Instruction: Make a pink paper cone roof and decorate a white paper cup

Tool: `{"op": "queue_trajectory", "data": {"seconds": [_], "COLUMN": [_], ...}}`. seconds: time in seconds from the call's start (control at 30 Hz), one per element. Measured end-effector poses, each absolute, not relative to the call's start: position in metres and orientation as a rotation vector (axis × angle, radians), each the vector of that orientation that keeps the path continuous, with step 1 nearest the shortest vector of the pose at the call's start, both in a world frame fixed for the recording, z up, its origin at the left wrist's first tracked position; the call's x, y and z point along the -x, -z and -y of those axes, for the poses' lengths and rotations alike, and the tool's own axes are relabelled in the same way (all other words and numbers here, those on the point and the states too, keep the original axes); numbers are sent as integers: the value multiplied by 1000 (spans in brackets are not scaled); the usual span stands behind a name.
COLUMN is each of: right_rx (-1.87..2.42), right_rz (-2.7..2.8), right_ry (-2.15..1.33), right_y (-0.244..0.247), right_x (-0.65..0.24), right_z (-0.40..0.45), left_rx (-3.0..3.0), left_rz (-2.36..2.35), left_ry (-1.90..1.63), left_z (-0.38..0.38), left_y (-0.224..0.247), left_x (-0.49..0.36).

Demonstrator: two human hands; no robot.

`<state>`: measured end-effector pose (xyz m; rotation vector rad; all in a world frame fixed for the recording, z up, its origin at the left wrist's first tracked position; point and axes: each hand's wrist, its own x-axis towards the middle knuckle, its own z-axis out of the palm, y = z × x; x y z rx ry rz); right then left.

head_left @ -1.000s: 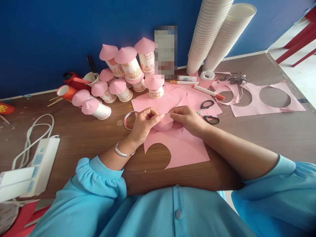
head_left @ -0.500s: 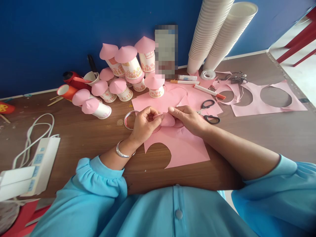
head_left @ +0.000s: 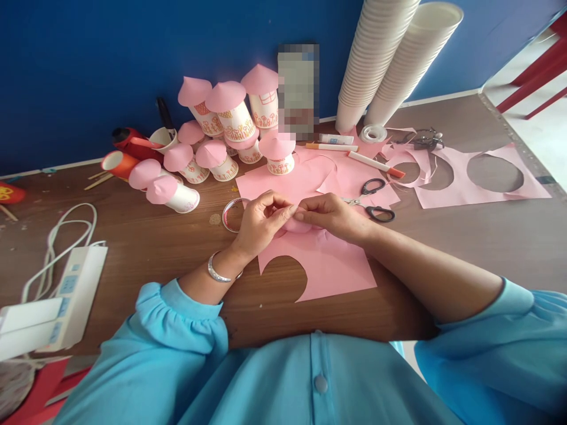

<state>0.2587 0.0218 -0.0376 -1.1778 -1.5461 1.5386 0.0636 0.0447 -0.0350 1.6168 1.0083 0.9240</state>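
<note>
My left hand point(head_left: 264, 219) and my right hand point(head_left: 330, 216) meet at the fingertips over the pink sheets. Both pinch a curved piece of pink paper point(head_left: 297, 225), mostly hidden behind the fingers. Beneath them lies a pink sheet point(head_left: 339, 265) with a round bite cut from its edge. Black-handled scissors point(head_left: 380, 213) rest just right of my right hand, blades partly covered. A roll of tape point(head_left: 231, 216) lies beside my left hand. Behind stand several white paper cups with pink cone roofs, one point(head_left: 277, 152) close to the hands.
Two tall stacks of paper cups point(head_left: 376, 59) lean at the back. Markers point(head_left: 376, 164), a glue stick point(head_left: 336, 139) and a clear tape roll point(head_left: 372, 134) lie before them. Cut pink sheets point(head_left: 482, 198) spread right. A power strip point(head_left: 82, 295) with white cables sits at left.
My right hand has moved left and its fingertips have closed in against my left hand's. Less of the pink paper piece shows between them. The things on the table have stayed put.
</note>
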Motion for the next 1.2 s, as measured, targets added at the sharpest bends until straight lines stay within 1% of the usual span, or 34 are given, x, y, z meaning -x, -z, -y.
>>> {"op": "queue_trajectory", "data": {"seconds": [0.2,0.33,0.67,0.93,1.2], "right_rx": [1212,1183,1164,1012,992], "right_rz": [1352,1324,1263,1014,976], "right_ry": [-1549,-1568,-1627,-1775,-1799], "right_y": [43,43,42,49,46], "right_x": [-258,-259,-258,-258,-257], "right_z": [-23,-23,-21,-24,-24], "left_rx": [-1423,-1365,-1355,-1170,-1185], "left_rz": [-1040,-1018,-976,-868,-882], "left_ry": [-974,-958,-939,-854,-862], "left_z": [-48,-49,-47,-45,-44], "left_y": [45,52,51,48,51], "left_x": [-61,-59,-59,-60,-59]}}
